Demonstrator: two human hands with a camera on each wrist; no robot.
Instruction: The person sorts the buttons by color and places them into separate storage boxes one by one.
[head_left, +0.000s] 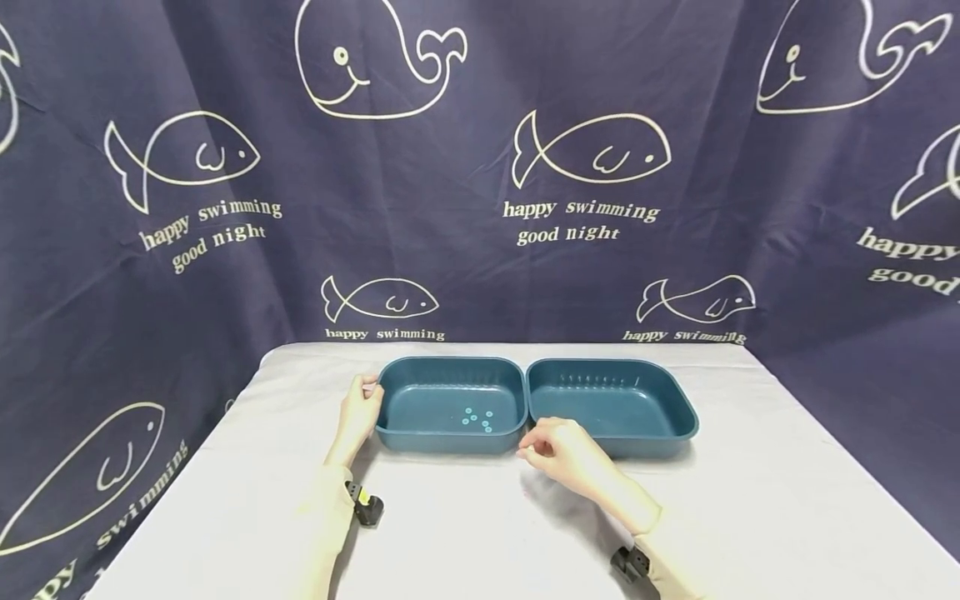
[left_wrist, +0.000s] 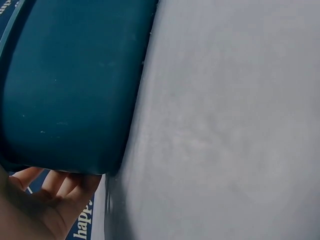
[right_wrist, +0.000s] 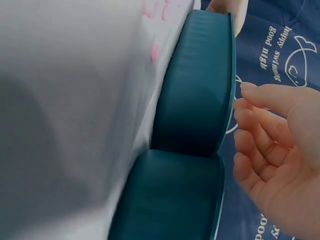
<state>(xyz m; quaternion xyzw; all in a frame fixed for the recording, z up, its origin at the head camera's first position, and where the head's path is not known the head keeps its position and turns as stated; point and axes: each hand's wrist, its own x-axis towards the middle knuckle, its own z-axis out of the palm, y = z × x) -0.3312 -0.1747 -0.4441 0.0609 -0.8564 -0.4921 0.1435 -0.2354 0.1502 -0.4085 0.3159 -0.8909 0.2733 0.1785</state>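
Observation:
A blue-green tray stands on the white-covered table with several small light-blue pieces inside, towards its front right. My left hand rests its fingers against this tray's left end; the left wrist view shows fingers touching the outer wall. A second blue-green tray sits beside it on the right. Just in front of where the two trays meet is my right hand. In the right wrist view its thumb and forefinger tips come close together, the other fingers curled; whether something tiny is between them cannot be told.
Small pink pieces lie on the table in front of the left tray in the right wrist view. A dark blue curtain with whale and fish prints hangs behind and around the table.

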